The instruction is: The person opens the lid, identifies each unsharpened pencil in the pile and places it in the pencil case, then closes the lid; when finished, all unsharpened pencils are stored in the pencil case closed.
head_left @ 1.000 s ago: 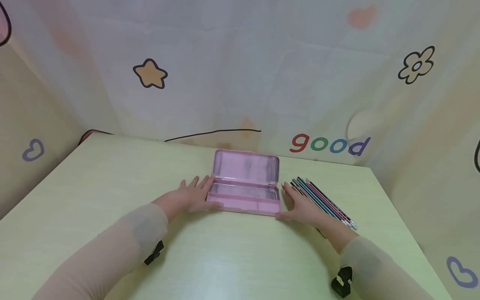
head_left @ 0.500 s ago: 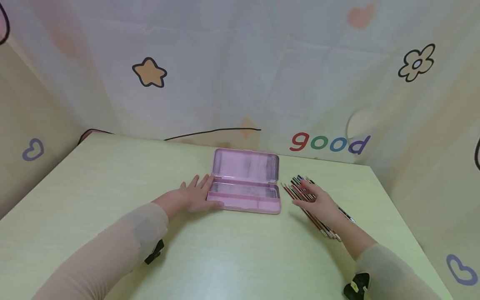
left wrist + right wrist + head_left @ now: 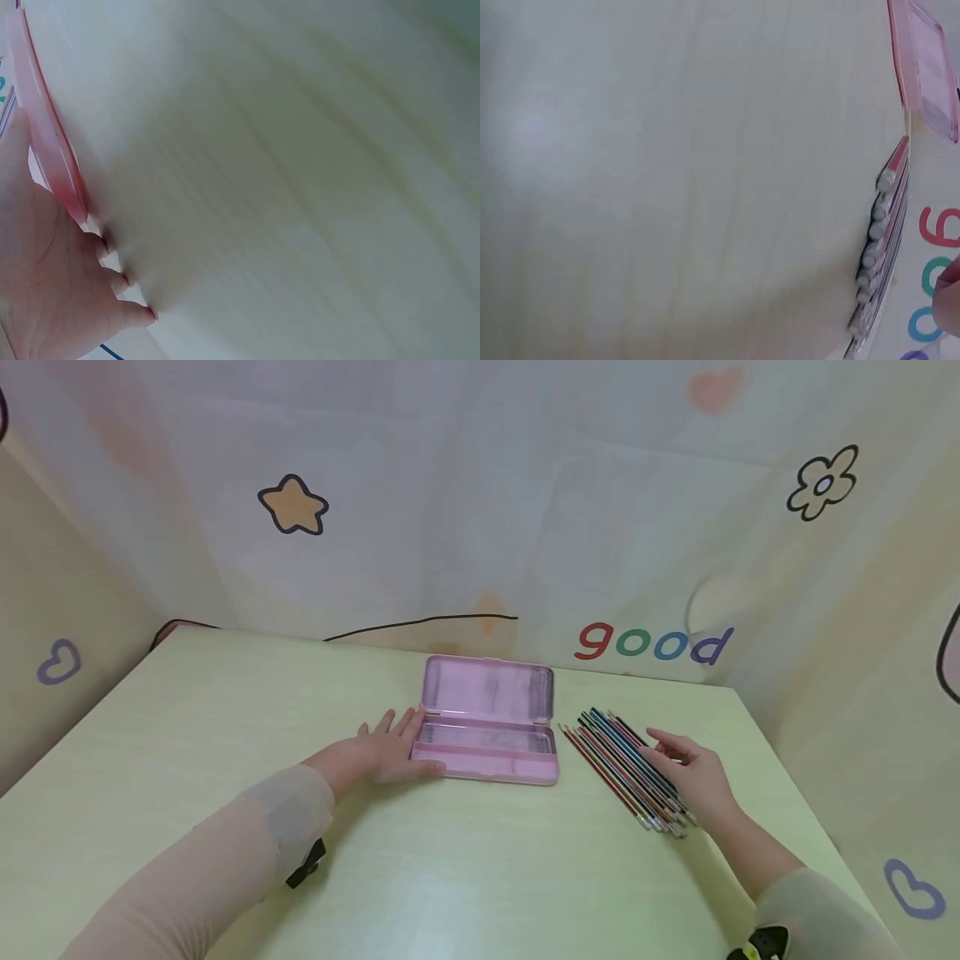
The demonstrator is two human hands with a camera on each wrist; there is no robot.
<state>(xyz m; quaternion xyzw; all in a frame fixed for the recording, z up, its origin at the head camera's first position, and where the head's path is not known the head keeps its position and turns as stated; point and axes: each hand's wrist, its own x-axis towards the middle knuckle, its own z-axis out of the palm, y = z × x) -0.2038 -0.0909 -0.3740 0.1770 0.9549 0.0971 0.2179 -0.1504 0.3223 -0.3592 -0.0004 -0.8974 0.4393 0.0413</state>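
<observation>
A pink pencil case [image 3: 480,764] lies with its lid [image 3: 487,689] raised at the far middle of the table. My left hand [image 3: 386,753] rests at the case's left end, fingers spread and thumb along the front corner. In the left wrist view, that hand [image 3: 45,270] touches the end of the pink case [image 3: 49,127]. A bundle of several pencils [image 3: 622,772] lies slantwise to the right of the case. At the bundle's right side is my right hand [image 3: 701,777], thumb and fingers loosely bent and apart, gripping nothing. White pencil ends [image 3: 874,240] line up in the right wrist view.
The pale table [image 3: 465,868] stretches in front of and to the left of the case. Behind it hangs a cloth backdrop [image 3: 450,510] printed with a star, a flower and "good". Both wrists carry small black devices, one of them the left wrist device [image 3: 306,864].
My right hand has left the case's right end and moved right across the pencils to their far side. The pencils now lie more spread out. My left hand has stayed in place.
</observation>
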